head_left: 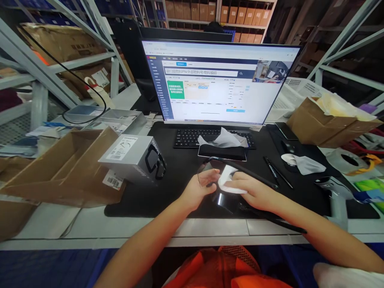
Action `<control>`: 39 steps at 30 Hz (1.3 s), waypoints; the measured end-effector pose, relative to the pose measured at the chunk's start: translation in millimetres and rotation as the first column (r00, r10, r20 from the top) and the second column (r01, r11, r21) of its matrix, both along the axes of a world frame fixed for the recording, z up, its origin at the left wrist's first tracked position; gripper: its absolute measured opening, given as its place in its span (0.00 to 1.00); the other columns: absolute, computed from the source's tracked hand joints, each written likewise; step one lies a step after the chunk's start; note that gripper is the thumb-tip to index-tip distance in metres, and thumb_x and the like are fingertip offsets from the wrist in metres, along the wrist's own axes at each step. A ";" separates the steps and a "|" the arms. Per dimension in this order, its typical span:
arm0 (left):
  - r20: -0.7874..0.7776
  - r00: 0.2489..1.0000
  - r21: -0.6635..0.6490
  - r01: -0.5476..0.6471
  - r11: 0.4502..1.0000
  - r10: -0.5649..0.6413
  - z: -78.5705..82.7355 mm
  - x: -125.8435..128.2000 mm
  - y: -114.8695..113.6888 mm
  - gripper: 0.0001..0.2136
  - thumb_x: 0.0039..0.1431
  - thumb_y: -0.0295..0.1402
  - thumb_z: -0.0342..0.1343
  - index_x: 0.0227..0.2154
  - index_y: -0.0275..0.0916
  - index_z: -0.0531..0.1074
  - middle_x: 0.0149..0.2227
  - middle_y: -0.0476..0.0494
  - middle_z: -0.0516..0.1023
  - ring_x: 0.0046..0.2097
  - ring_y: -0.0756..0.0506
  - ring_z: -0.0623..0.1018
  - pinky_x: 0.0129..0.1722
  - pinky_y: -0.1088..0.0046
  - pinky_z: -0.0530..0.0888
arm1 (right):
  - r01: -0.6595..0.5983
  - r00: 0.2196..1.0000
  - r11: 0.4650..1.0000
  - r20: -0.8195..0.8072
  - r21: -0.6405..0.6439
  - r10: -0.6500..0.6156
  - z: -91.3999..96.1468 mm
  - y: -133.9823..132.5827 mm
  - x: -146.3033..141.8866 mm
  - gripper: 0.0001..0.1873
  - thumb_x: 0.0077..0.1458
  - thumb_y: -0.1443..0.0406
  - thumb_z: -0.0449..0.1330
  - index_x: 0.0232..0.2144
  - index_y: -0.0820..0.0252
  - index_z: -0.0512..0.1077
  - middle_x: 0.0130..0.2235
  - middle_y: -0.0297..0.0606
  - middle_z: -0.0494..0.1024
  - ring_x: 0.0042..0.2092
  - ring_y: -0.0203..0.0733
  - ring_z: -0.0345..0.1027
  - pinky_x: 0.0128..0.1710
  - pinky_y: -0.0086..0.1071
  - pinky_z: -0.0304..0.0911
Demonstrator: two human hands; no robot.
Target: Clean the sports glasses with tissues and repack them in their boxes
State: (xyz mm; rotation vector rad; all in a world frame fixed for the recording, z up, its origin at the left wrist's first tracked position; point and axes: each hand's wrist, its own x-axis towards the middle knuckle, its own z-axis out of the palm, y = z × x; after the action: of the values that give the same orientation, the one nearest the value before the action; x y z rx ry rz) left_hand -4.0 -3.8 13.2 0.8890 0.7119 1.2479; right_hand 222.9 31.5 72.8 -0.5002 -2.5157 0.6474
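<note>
A pair of dark-framed glasses [221, 200] is held over the black desk mat, its two long temples stretching toward the right. My left hand [196, 188] grips the lens side of the glasses, thumb and fingers closed around the edge. In my right hand [252, 191] is a folded white wiping cloth [225, 181], pinched and pressed at the lenses. Part of the frame is hidden behind the cloth and my right hand. To the left, a grey box [132, 160] with a glasses picture on its side stands on the mat.
Behind my hands are a keyboard [192, 138], a black case [222, 152] with crumpled tissue, and a monitor [210, 92]. Open cardboard boxes [69, 172] crowd the left. A marker [271, 170], a barcode scanner [337, 196] and a tape roll [349, 160] lie right.
</note>
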 end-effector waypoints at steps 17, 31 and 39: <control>-0.031 0.999 0.052 0.014 0.999 -0.012 -3.9 0.0 -1.6 0.23 0.43 0.40 0.75 0.44 0.42 0.81 0.44 0.40 0.84 0.51 0.40 0.80 0.59 0.59 0.69 | 0.026 0.995 0.996 0.096 -0.086 -0.018 -4.9 -6.0 10.1 0.20 0.67 0.66 0.49 0.53 0.55 0.76 0.37 0.42 0.75 0.39 0.43 0.69 0.40 0.35 0.65; -0.054 0.995 0.198 -0.066 0.978 0.078 7.8 -5.0 -7.1 0.21 0.45 0.42 0.74 0.43 0.44 0.81 0.44 0.42 0.81 0.49 0.41 0.79 0.56 0.60 0.71 | 0.299 0.562 0.369 -0.150 -0.880 -0.814 -24.9 -15.7 78.7 0.17 0.44 0.52 0.72 0.34 0.52 0.80 0.32 0.38 0.81 0.33 0.47 0.75 0.34 0.38 0.71; -0.006 0.997 0.218 -0.076 0.973 0.080 -5.6 -5.3 -3.3 0.22 0.46 0.40 0.73 0.46 0.47 0.79 0.43 0.43 0.82 0.51 0.41 0.79 0.58 0.59 0.70 | 0.337 0.702 0.482 -0.126 -0.809 -0.701 -23.6 -20.3 61.0 0.15 0.51 0.50 0.67 0.33 0.54 0.79 0.31 0.38 0.79 0.32 0.46 0.73 0.33 0.37 0.69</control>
State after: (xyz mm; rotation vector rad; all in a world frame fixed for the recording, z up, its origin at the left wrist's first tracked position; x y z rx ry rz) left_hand -9.4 -7.1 7.6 1.0587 0.6347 1.4096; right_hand 284.0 11.2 49.2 -1.2200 -1.4012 1.3372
